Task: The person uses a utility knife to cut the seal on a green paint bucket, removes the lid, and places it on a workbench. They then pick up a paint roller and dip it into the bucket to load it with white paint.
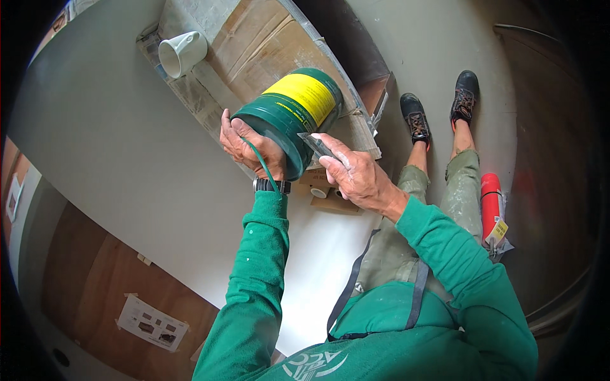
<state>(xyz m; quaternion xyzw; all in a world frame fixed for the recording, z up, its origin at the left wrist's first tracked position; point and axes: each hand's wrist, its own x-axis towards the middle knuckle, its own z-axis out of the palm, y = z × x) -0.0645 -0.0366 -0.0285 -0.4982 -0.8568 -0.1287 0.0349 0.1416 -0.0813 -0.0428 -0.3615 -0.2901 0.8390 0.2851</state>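
A green plastic tub [283,117] with a yellow label is tilted over the cardboard, its lid end facing me. My left hand [253,146] is closed at the lid's edge, steadying the tub. A thin green strip [259,155] curves from under its thumb down past the wrist. In my right hand [362,174], closed round its handle, is a utility knife [316,145], with the tip against or very near the tub's rim. The exact contact of the blade cannot be made out. White dust marks the right fingers.
A white mug-shaped jug [183,54] lies on its side on the worn board with cardboard [254,38]. Below the tub is a brown carton [333,202]. A red fire extinguisher [490,206] stands on the floor beside my legs. A printed sheet [152,322] is taped to brown panelling.
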